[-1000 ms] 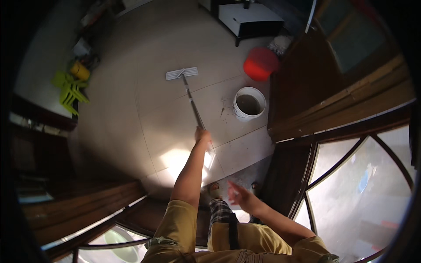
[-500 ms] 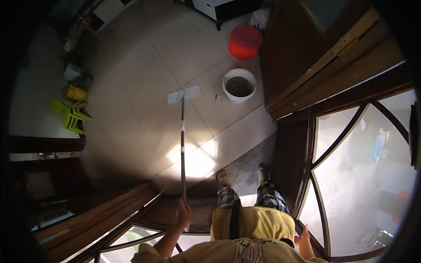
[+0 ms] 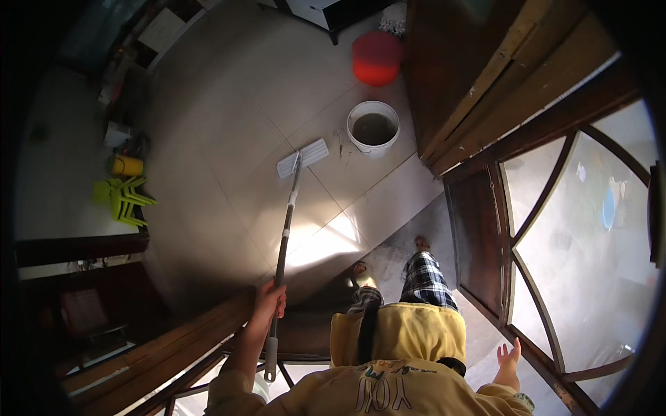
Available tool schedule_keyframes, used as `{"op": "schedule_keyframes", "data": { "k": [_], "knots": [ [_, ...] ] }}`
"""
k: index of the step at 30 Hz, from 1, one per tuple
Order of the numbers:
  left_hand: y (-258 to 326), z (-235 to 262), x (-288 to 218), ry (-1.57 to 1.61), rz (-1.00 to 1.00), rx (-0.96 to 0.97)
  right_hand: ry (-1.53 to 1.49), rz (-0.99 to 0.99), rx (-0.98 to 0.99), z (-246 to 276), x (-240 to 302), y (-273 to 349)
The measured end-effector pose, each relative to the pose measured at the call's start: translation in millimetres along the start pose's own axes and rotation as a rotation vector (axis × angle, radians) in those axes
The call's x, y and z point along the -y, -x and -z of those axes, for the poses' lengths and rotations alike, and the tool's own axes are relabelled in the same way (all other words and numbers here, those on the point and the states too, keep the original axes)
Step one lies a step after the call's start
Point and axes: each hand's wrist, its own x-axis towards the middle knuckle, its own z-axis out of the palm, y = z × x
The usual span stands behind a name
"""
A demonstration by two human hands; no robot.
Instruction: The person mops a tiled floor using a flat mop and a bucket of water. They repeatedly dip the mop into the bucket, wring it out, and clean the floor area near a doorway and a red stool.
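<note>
My left hand is closed around the grey pole of a flat mop, a little above its hanging-loop end. The white mop head lies on the tiled floor, turned slightly up to the right. Just right of it stands a white bucket with murky, dark water inside. My right hand is out at my right side, fingers spread and holding nothing, close to the glazed door.
Behind the bucket is a red stool. A brown wooden door stands along the right. At far left are a green plastic chair and a yellow container. Sunlight falls on the floor tiles ahead of my feet.
My left hand has lifted and moved forward with the pole, whose lower end now shows. The mop head has shifted slightly right and nearer. My right hand has swung outward, and one leg has stepped.
</note>
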Motion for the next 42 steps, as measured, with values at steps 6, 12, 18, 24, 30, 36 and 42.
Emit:
{"op": "schedule_keyframes", "data": {
  "k": [6,12,18,24,30,36,42],
  "knots": [
    [-87.0,-100.2,-59.6,0.030,-0.117,-0.052,1.014,-0.061,0.323,-206.5,24.5,-53.2],
    [-232.3,-208.1,-134.4,0.007,-0.169,-0.092,1.126,0.252,0.904,-577.3,-64.6,6.3],
    [-341.3,-220.5,-136.8,-0.127,-0.133,-0.144,0.887,0.077,1.138,-797.8,-159.0,67.0],
    [-334.0,-202.6,-122.5,-0.166,-0.018,-0.180,0.761,-0.045,0.814,-920.5,-229.0,20.3],
    [-332.0,-180.4,-72.6,-0.123,0.068,-0.226,0.537,-0.070,0.893,-990.0,-300.0,-34.9],
    [-339.6,-182.1,-45.8,-0.082,0.042,-0.226,0.482,0.100,0.831,-987.6,-307.1,-27.5],
    [-345.3,-177.5,-39.7,-0.079,0.009,-0.186,0.469,0.012,0.779,-933.9,-310.0,-46.5]
  ]
}}
